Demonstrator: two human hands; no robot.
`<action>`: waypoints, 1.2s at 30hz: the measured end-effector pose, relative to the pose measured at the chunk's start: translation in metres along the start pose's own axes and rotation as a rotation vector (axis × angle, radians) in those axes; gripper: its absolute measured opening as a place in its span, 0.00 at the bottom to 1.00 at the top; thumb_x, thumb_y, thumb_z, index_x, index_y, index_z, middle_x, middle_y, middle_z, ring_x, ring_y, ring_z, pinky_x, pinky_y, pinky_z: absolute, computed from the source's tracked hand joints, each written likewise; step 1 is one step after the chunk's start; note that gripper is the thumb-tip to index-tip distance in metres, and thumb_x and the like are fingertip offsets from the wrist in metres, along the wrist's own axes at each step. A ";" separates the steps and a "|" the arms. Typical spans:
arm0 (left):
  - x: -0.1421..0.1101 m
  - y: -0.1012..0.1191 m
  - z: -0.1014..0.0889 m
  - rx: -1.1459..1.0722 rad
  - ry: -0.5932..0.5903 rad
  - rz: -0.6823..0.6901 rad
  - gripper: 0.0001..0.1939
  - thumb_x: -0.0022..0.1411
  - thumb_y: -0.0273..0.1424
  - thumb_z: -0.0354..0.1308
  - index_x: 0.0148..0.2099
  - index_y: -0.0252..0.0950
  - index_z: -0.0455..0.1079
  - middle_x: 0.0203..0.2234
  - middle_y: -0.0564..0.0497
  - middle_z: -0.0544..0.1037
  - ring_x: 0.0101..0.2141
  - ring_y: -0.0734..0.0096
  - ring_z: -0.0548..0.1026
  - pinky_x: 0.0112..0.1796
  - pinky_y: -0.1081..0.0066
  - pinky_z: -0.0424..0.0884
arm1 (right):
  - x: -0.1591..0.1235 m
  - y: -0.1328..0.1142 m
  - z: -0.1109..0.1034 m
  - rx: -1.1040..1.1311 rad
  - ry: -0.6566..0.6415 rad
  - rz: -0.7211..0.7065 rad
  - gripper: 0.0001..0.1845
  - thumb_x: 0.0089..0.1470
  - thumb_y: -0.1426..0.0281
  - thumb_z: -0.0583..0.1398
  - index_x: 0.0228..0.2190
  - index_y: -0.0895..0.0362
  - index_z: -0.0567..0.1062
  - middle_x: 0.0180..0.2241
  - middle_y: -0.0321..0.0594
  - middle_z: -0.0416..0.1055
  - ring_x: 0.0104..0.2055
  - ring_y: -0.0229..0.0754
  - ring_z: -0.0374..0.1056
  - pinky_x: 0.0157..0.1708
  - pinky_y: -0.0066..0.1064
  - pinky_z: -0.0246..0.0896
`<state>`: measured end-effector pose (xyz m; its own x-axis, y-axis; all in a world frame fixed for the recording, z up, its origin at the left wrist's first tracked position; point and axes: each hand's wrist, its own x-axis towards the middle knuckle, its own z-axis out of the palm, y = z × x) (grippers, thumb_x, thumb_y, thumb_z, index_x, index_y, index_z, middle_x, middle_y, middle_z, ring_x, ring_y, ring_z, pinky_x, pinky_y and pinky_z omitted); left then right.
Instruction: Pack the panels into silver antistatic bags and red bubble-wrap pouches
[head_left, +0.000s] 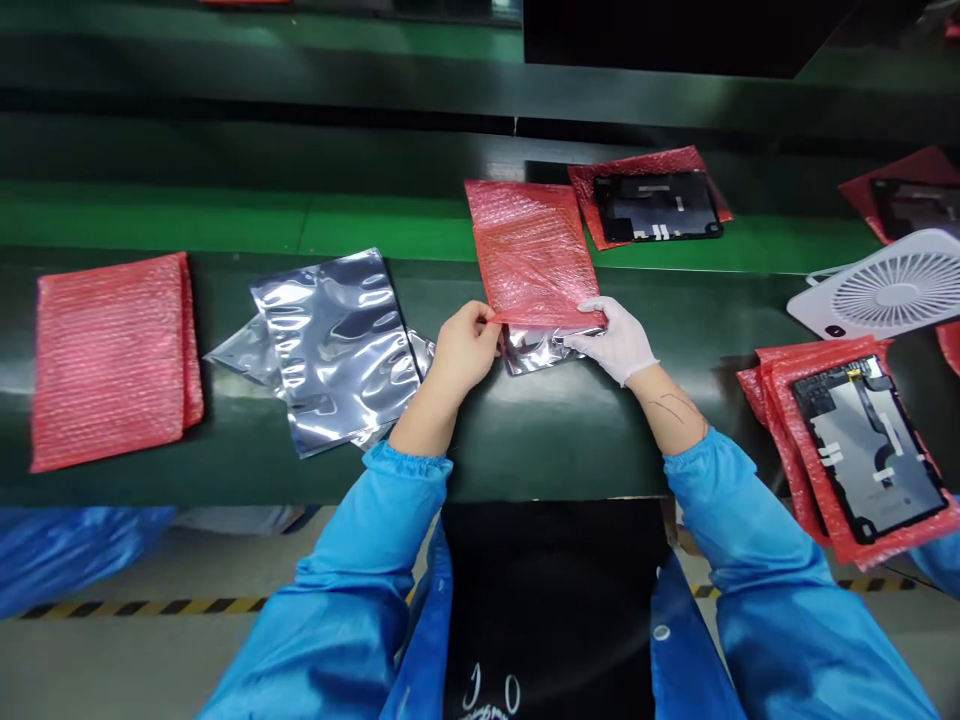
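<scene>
My bare left hand (466, 345) pinches the near left corner of a red bubble-wrap bag (531, 250) that lies flat on the dark bench. At the bag's near right corner, my white-gloved right hand (619, 338) grips its edge. A silver anti-static bag (536, 348) pokes out of the red bag's open end between my two hands. Both hands are closed on the red bag's mouth.
Several loose silver bags (330, 345) lie left of my hands, and a stack of red bubble bags (112, 355) at far left. Black panels on red bags sit at the right (862, 450) and behind (652, 205). A white fan (892, 285) stands at the right.
</scene>
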<state>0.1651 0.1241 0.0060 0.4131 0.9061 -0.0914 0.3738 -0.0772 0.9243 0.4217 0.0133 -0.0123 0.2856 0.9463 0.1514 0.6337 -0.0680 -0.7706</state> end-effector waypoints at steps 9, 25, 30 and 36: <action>-0.018 -0.016 -0.025 -0.691 -0.169 -0.076 0.23 0.56 0.48 0.77 0.40 0.37 0.72 0.36 0.50 0.81 0.39 0.67 0.81 0.46 0.63 0.81 | 0.029 -0.023 0.013 -0.070 -0.064 0.021 0.31 0.42 0.50 0.77 0.42 0.53 0.77 0.41 0.40 0.80 0.41 0.53 0.76 0.45 0.39 0.70; -0.163 0.010 -0.039 -0.322 -0.494 0.052 0.21 0.76 0.46 0.56 0.35 0.37 0.64 0.32 0.52 0.68 0.35 0.67 0.65 0.39 0.68 0.64 | -0.156 -0.076 -0.036 0.272 -0.129 0.340 0.28 0.52 0.57 0.68 0.51 0.52 0.71 0.47 0.42 0.78 0.41 0.46 0.76 0.44 0.37 0.72; -0.215 0.003 -0.044 -0.233 -0.731 -0.017 0.13 0.72 0.37 0.52 0.34 0.38 0.59 0.32 0.52 0.67 0.34 0.67 0.63 0.39 0.68 0.62 | -0.211 -0.086 -0.031 0.051 -0.229 0.479 0.11 0.56 0.59 0.61 0.36 0.51 0.69 0.27 0.30 0.70 0.28 0.43 0.69 0.32 0.32 0.64; -0.227 0.010 -0.028 -0.094 -0.783 0.035 0.11 0.72 0.33 0.51 0.34 0.39 0.60 0.32 0.51 0.70 0.36 0.65 0.68 0.40 0.68 0.66 | -0.222 -0.076 -0.014 -0.403 -0.208 0.392 0.07 0.63 0.67 0.55 0.40 0.53 0.72 0.27 0.36 0.73 0.29 0.47 0.74 0.30 0.33 0.55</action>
<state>0.0518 -0.0711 0.0469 0.9011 0.3441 -0.2640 0.2926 -0.0331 0.9557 0.3202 -0.1963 0.0208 0.4322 0.8658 -0.2523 0.7442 -0.5004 -0.4424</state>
